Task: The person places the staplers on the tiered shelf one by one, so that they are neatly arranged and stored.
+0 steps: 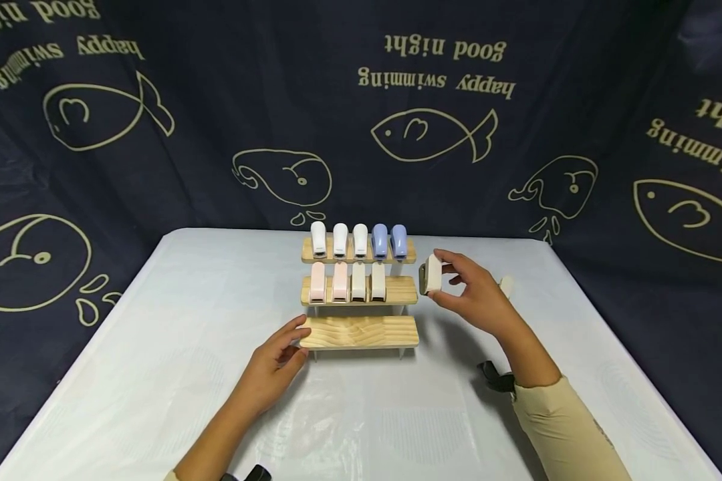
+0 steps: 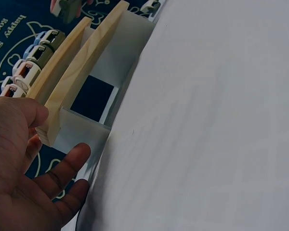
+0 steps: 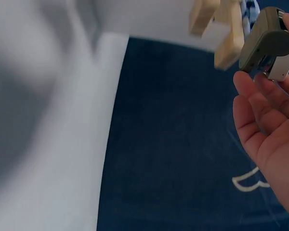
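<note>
My right hand pinches a mini stapler between thumb and fingers, just right of the middle shelf. The stapler has a cream top and an olive-grey base, and its underside shows in the right wrist view. My left hand rests its fingertips at the left end of the lowest wooden shelf, its other fingers spread loosely. On the middle shelf stand two pink staplers and two cream ones. The back shelf bears three white staplers and two blue ones.
A pale object, partly hidden behind my right hand, lies on the table. The stepped shelves stand on clear supports on a white-covered table. A dark blue curtain with fish drawings hangs behind it.
</note>
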Demonstrator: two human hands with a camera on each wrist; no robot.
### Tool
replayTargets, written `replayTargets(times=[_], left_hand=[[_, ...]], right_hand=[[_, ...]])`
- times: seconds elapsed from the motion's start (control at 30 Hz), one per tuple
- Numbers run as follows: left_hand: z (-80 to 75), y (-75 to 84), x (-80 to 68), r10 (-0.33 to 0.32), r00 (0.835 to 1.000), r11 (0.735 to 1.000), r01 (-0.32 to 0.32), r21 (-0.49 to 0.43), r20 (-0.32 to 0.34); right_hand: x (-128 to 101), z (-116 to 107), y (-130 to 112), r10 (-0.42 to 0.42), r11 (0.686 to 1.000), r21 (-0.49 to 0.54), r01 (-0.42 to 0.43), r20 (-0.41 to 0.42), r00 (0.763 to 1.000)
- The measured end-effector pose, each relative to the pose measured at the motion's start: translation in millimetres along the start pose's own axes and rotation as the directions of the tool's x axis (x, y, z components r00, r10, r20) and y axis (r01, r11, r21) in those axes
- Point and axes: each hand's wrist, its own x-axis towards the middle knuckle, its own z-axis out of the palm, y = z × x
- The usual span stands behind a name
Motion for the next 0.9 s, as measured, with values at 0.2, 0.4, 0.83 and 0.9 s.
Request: replayTargets(times=[0.2, 0.4, 0.83, 0.9], left_hand=[[0.2, 0.4, -0.6, 0.006, 1.000, 1.000, -0.006, -0.019, 0.001], [1.1, 1.2, -0.8, 0.005, 1.000, 1.000, -0.005, -0.028, 0.002], [-1.2, 1.4, -1.2, 0.001, 1.000, 1.000, -0.001, -0.020, 0.003], [-1.7, 1.1, -1.1, 0.005, 1.000, 1.000, -0.005, -0.019, 0.005]], right_hand=[[7.6, 19.5, -9.5, -0.039, 0.999, 0.024, 0.038, 0.038, 0.999], [9.1, 31.0, -12.5, -0.039, 0.998, 0.042, 0.037, 0.061, 0.997], [9.9, 44.8, -17.4, -0.036, 0.999, 0.022, 0.034, 0.079, 0.996], [9.9, 46.3, -17.0, -0.035, 0.999, 0.014, 0.034, 0.069, 0.997]])
